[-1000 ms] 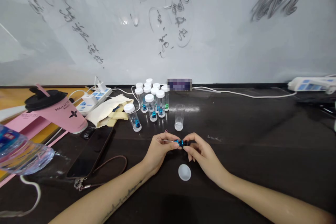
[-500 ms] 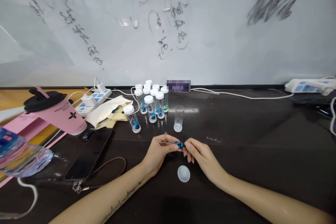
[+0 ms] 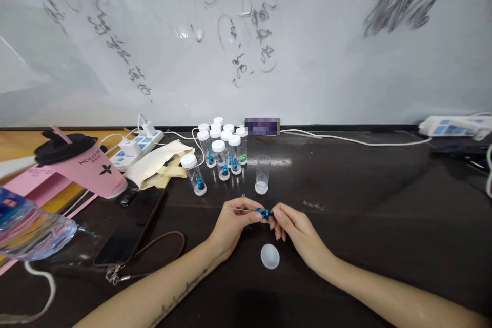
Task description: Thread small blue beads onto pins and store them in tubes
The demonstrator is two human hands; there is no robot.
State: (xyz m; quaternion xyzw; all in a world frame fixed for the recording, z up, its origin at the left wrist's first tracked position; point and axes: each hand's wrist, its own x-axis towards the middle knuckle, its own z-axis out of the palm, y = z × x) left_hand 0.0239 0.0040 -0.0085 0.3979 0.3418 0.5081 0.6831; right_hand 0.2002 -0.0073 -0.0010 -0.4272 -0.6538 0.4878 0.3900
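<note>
My left hand pinches a small shiny blue metal part between thumb and index finger. A thin pale wire or rod runs from the part back across the left fingers. My right hand is closed at the part's right end, its thumb and index finger on a small dark tip that is mostly hidden. Below the hands a round white cap lies on the table. Beyond them an uncapped clear tube stands upright on its white base.
Several white-capped clear tubes holding blue or green parts stand at the back. On the left are a capped tube set apart, a cloth pouch, a phone, a pink cup, a water bottle and a power strip.
My right fingers have shifted slightly right along the blue part and curled more tightly, uncovering more of it. My left hand keeps its pinch. The view has shifted slightly.
</note>
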